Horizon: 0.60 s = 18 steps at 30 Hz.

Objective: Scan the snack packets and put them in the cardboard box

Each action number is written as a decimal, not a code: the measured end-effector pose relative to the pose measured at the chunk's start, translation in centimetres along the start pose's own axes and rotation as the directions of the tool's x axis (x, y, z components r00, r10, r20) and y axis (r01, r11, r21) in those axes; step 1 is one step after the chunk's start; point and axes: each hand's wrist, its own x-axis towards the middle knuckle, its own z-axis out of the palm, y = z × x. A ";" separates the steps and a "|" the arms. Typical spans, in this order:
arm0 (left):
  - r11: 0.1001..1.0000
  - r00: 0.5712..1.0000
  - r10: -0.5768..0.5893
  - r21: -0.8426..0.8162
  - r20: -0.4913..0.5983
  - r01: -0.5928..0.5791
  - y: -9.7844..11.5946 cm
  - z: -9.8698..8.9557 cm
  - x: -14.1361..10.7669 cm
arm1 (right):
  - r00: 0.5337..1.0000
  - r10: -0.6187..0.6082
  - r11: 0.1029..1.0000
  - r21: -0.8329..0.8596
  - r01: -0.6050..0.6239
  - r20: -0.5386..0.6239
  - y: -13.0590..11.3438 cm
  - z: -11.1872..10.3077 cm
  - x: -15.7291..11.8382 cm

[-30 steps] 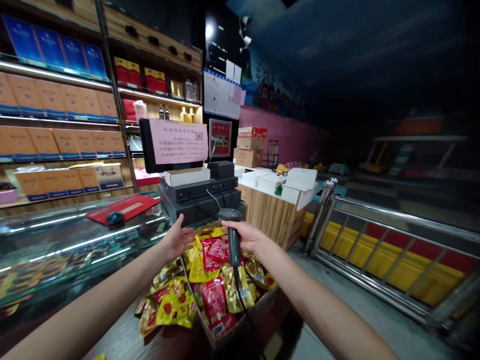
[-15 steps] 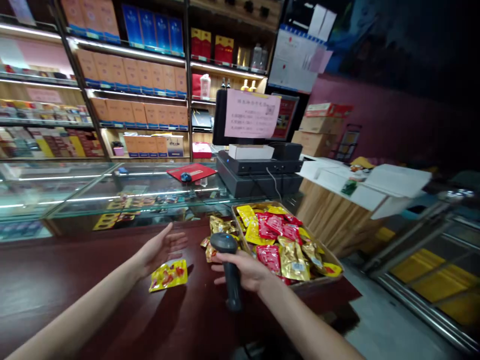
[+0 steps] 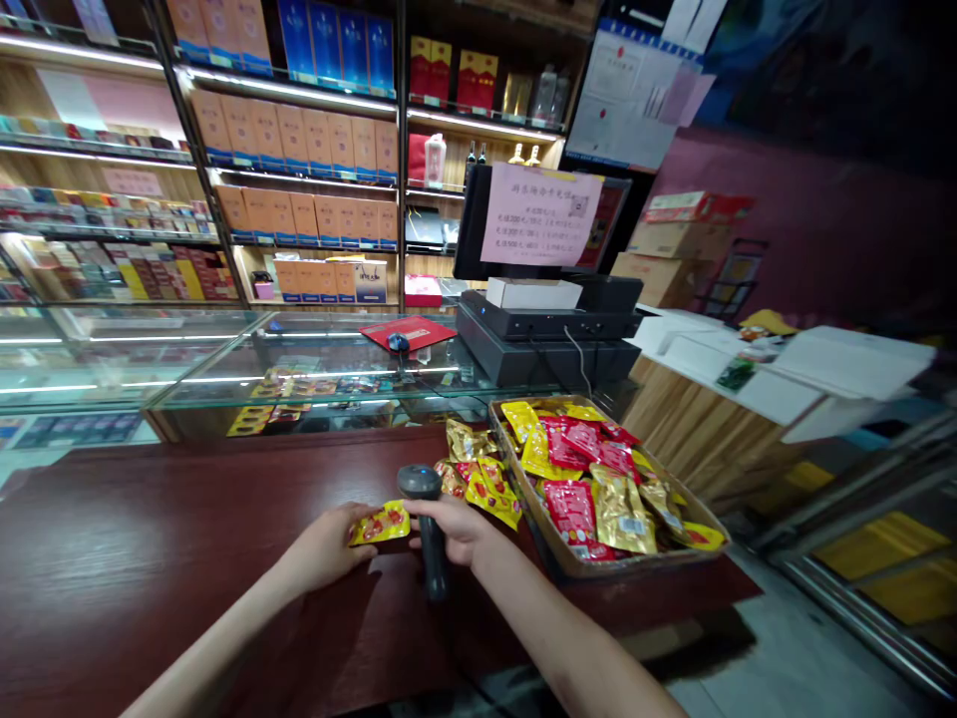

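A: Look at the fingers of the left hand (image 3: 329, 546). They pinch one end of a small yellow snack packet (image 3: 380, 524) and hold it just above the dark red counter (image 3: 150, 558).

B: And the right hand (image 3: 456, 524)?

A: Its fingers are curled tight around the handle of the black scanner (image 3: 425, 519). The scanner's head sits right beside the packet, almost touching it.

B: How would you do this bit well?

A: I think you hold the packet flat and steady, with the stripy code facing the scanner's head. I can't see the code from here. Keep fingers off it too.

B: What's next to them?

A: A little heap of yellow and red packets (image 3: 478, 474), then a brown tray (image 3: 557, 553) full of more. Behind that sits the black till (image 3: 549, 339) with a pink paper sign (image 3: 539, 214), and a glass case (image 3: 224, 374).
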 end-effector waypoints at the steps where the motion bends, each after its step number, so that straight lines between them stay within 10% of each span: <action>1: 1.000 1.000 0.016 0.021 0.001 -0.016 -0.2 0.3 0.1 | 1.000 0.022 1.000 0.012 -0.022 -0.006 -0.1 0.1 0.2; 9: 0.994 0.994 0.093 0.057 -0.055 -0.090 0.8 2.3 2.4 | 0.996 -0.086 0.980 0.180 0.079 0.028 -2.6 -0.6 -0.6; 18: 0.766 0.912 -0.005 -0.584 0.411 0.267 3.9 3.4 8.2 | 0.961 -0.265 0.954 0.124 0.272 -0.076 -5.6 -2.6 -3.1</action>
